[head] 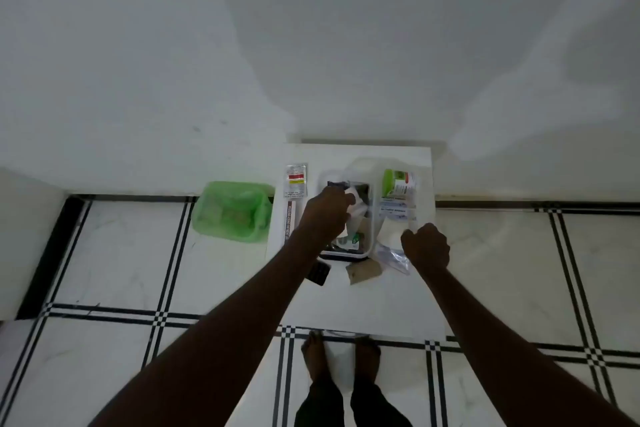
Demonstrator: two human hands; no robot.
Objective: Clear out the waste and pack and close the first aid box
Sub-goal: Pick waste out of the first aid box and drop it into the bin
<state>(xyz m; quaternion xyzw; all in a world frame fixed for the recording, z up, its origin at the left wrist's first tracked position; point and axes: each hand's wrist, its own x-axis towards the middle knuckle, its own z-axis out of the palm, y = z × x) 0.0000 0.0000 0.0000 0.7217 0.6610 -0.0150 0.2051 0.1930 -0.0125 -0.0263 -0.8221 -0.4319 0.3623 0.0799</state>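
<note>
A: Near zone status?

B: Person's bare feet on tiled floor, just at near edge of white table. Near half of tabletop is bare; open room for both arms there.

A: Hands?

B: Right hand over table's right-centre, fingers curled in, knuckles up; whether they pinch anything, can't tell. White pad lies just beside it, and clear packet below it. Left hand is over first aid box, fingers bunched on white paper at box opening; grip detail blurred.

A: Box posn?

B: Table centre, lid off or transparent, can't tell which. Contents mixed, unclear. Dark-rimmed near wall faces person.

A: Obstructions nr box?

B: Brown scrap touching near side of box. Dark flat item at left near corner, partly under left forearm. Long narrow carton along table's left edge, sachet w/ red band beyond it. Right of box: flat labelled packs, then green-capped bottle lying on its side further back.

A: Off-table?

B: Green bag-lined bin on floor, just left of table, mouth open. Clear floor betw. bin and left wall.

A: Far edge?

B: Table's far edge sits against white wall; no room behind.
</note>
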